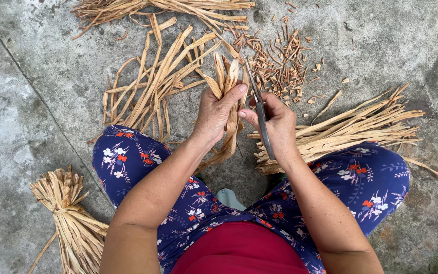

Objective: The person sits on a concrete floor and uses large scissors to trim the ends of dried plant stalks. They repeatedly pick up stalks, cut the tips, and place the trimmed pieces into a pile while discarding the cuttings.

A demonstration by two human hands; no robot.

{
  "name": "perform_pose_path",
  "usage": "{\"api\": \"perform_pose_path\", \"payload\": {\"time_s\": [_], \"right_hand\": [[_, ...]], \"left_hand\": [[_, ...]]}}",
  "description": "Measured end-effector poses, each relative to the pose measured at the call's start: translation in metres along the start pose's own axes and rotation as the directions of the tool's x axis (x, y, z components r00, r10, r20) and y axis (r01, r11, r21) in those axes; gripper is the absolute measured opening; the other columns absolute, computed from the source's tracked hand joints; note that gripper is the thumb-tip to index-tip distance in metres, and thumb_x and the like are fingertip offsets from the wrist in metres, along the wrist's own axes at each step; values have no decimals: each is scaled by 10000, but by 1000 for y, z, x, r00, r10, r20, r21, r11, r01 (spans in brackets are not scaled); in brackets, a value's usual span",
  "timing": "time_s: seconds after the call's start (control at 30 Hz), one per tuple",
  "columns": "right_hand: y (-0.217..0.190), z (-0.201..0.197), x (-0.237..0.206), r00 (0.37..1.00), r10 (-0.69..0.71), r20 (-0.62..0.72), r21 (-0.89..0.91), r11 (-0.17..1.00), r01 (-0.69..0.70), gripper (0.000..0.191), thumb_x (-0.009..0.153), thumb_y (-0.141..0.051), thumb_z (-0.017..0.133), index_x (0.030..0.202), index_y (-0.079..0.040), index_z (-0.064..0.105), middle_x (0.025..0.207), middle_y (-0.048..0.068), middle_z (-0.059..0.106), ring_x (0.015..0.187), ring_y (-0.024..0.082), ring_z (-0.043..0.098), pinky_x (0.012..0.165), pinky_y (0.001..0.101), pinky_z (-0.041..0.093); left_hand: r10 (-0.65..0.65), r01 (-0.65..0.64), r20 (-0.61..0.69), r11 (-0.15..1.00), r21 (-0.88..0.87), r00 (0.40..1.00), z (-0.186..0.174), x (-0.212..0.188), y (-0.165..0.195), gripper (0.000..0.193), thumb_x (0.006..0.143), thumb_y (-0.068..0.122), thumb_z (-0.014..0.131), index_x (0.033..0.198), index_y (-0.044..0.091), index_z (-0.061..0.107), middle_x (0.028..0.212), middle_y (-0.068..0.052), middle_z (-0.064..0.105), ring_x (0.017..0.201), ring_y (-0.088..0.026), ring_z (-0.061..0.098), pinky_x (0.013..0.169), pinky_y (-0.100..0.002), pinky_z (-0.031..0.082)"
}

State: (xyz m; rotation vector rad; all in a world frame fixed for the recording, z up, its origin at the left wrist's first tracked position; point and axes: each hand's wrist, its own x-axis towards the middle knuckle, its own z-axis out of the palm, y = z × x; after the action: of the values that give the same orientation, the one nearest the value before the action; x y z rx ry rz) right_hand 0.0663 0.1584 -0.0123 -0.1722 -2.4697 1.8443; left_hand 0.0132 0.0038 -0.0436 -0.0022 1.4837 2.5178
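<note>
My left hand (215, 112) grips a small bunch of dried straw strips (225, 76), their ends sticking up past my fingers. My right hand (279, 123) holds a pair of scissors (260, 109), whose blades point up beside the tops of the strips. Both hands meet above my knees, which are covered in blue flowered trousers (128, 157). The lower part of the bunch hangs down behind my left wrist.
Cut straw bits (282, 63) lie scattered on the concrete floor (396, 40) ahead. Loose strips (153, 81) lie at the left, a stacked pile (351, 127) at the right, more strips (168, 7) at the top, and a tied bundle (67, 213) at the lower left.
</note>
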Motion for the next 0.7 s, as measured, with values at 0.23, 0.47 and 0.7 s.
{"api": "perform_pose_path", "payload": {"time_s": [0.23, 0.47, 0.7], "right_hand": [[-5, 1, -1, 983, 183, 29, 208, 960, -185, 314, 794, -274, 867, 949, -42, 722, 653, -37, 640, 505, 38, 540, 421, 189, 395], [1, -5, 4, 998, 28, 59, 363, 930, -47, 378, 881, -222, 855, 1117, -40, 622, 893, 32, 692, 765, 68, 638, 634, 213, 505], [15, 10, -1, 987, -69, 147, 348, 937, 13, 664, 784, -132, 893, 1316, -71, 501, 1226, 69, 711, 982, 94, 604, 832, 262, 535]], "left_hand": [[-58, 60, -26, 996, 72, 998, -2, -1, 1, 197, 944, 176, 772, 1044, 10, 735, 859, -37, 691, 720, -86, 637, 587, -227, 531], [9, -12, 53, 998, 58, 999, -2, 0, 2, 239, 986, 202, 710, 1147, 27, 679, 961, -58, 736, 871, -104, 711, 744, -249, 611], [34, -44, 64, 984, 172, 997, 3, 2, -2, 377, 1023, 275, 666, 1298, 24, 613, 1074, -81, 712, 965, -137, 709, 816, -285, 611]]}}
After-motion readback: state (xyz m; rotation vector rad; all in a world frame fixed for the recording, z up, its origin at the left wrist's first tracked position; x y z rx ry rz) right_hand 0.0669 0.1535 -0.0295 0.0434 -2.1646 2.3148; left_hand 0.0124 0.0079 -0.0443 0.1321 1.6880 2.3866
